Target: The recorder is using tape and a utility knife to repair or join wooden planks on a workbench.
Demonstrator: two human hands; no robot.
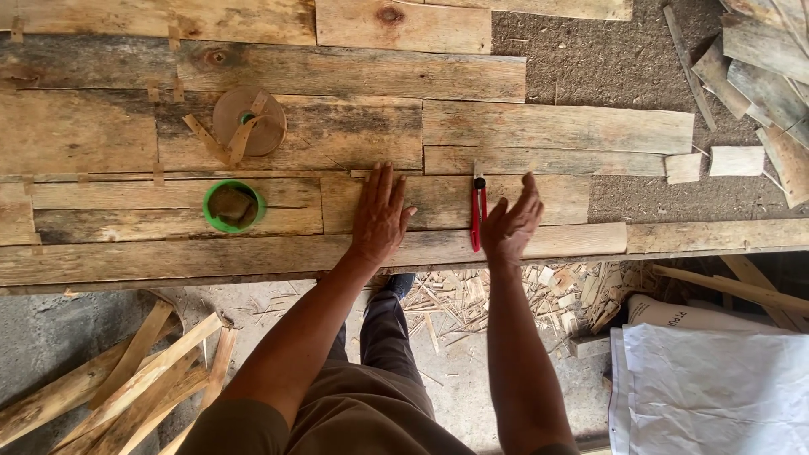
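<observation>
While the left hand (378, 215) presses flat, fingers spread, pinning a veneer strip (455, 202) to the desk (126, 261), the right hand (509, 226) hovers open, fingers loosely curled, just beside the red cutter (478, 212) lying ready between both hands.

One head-worn camera looks steeply down from above the person's own arms, close over a bench of weathered wooden boards (253, 253). Its lower part shows the concrete floor (459, 383) underfoot.

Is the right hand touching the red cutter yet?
Cannot tell. In the head view, the right hand sits right beside the red cutter; no plain gap or contact shows.
</observation>
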